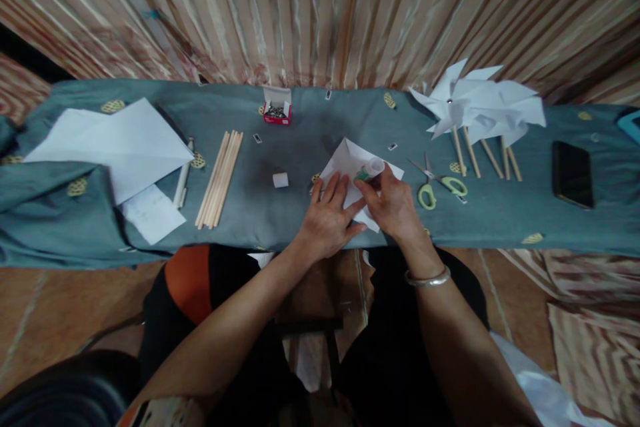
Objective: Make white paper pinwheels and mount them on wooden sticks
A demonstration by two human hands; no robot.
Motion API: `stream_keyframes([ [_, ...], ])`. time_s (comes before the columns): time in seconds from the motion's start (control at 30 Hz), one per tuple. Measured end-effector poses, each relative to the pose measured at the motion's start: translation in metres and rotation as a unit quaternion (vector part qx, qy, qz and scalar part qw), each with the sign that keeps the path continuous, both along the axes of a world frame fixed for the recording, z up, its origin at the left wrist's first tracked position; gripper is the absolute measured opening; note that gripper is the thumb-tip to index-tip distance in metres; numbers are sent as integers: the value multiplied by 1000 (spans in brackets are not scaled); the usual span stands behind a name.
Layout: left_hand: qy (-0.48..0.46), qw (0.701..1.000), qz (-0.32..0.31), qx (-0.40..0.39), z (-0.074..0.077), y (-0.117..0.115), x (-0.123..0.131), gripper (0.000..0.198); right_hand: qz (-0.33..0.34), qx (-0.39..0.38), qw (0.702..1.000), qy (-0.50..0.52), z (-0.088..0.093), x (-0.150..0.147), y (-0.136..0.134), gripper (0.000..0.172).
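My left hand [327, 213] lies flat with fingers spread on a folded white paper square [350, 159] on the teal cloth [300, 213]. My right hand [393, 203] is closed around a small glue stick [369, 171] with a white end and green body, its tip against the paper. A small white cap [281, 179] lies to the left of the paper.
Green-handled scissors [440, 185] lie right of my hands. Finished white paper pinwheels [480, 107] on wooden sticks sit at the back right, a black phone [573, 174] beyond them. Loose wooden sticks [220, 178], a pen [183, 177], white sheets [125, 143] and a red pin box [277, 110] are left.
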State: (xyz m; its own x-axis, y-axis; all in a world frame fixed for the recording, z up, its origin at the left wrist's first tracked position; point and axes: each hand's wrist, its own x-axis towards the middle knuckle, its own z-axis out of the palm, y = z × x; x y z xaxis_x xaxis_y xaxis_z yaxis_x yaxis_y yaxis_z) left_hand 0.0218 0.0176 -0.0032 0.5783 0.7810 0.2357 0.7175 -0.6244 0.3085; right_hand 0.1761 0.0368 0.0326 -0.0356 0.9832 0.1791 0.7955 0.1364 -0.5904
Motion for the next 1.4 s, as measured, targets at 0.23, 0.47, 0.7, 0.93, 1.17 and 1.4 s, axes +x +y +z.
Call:
stream_keyframes([
  [0.23,2,1000,-1,9,-2,0,-1,54,1,5,1000,-2,0,4,-2,32],
  [0.47,-6,1000,-5,6,-3,1,-1,56,-1,15,1000,-7,-3,8,-3,35],
  [0.7,1,1000,-6,4,-2,1,-1,57,-12,18,1000,-23,-2,9,-4,34],
  [0.93,-1,1000,-5,0,-2,1,-1,55,-19,17,999,-23,-1,10,-4,34],
  [1.17,1,1000,-7,2,-1,1,-1,55,-29,15,999,-25,-1,11,-3,30],
  [1.4,3,1000,-2,-1,0,0,-1,54,-34,25,999,-9,-5,12,0,29],
])
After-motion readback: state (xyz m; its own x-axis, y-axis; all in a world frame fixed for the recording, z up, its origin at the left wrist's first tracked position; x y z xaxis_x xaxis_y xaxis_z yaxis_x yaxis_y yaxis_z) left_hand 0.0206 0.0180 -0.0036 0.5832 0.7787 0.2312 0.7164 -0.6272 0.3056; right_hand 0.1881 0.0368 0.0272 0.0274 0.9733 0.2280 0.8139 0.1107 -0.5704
